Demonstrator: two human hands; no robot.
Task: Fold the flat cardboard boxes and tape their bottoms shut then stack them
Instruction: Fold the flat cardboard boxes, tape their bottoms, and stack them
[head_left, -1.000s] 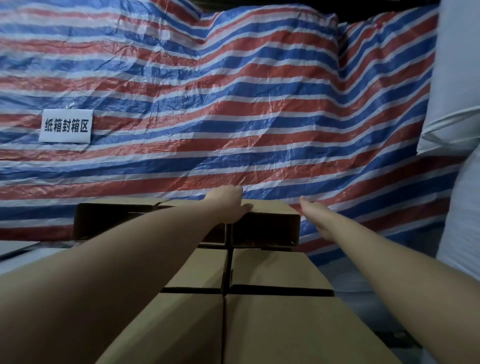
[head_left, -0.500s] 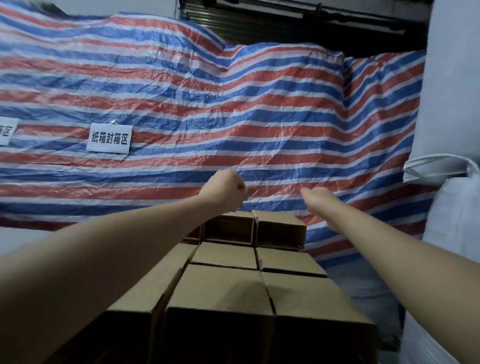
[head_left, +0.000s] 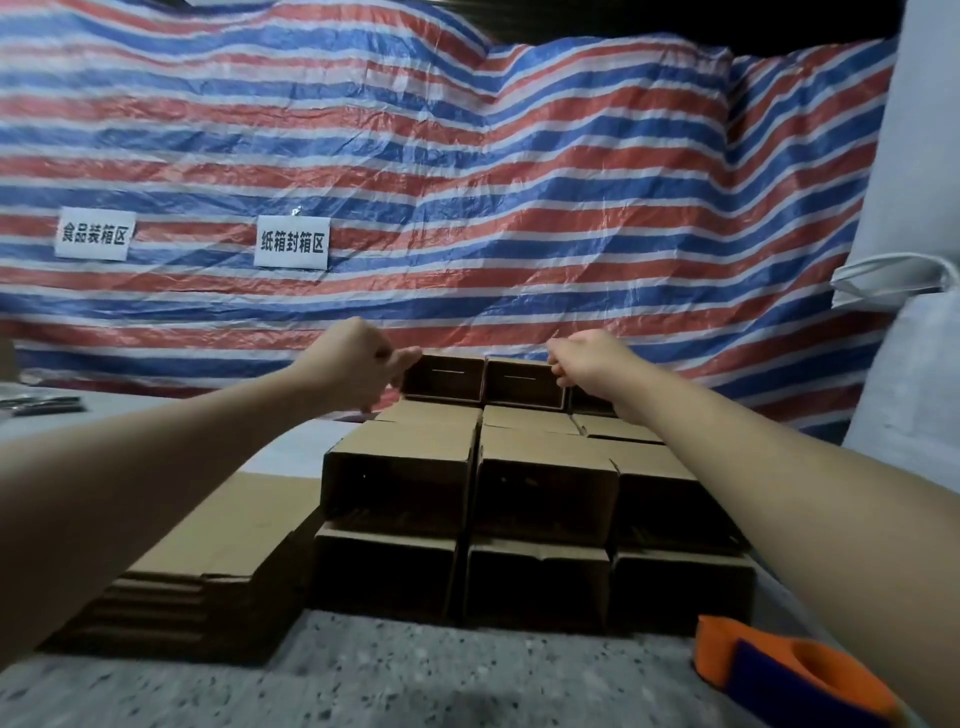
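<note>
Head view: both hands are pulling back toward 6 o'clock off the stacked boxes (head_left: 524, 467). Left hand (head_left: 358, 364) and right hand (head_left: 587, 358) each have a loosely curled, empty grip near the 12 o'clock top row (head_left: 483, 379); stacking's looking done, flat cardboard (head_left: 218, 545) waiting on the bench (head_left: 415, 675).

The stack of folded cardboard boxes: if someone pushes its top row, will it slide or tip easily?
Probably easily. The stack of folded cardboard boxes looks light: the open fronts appear empty. Nothing visible binds the rows, so the top row would likely slide. Pushed backward, it may lean against the striped tarp.
</note>
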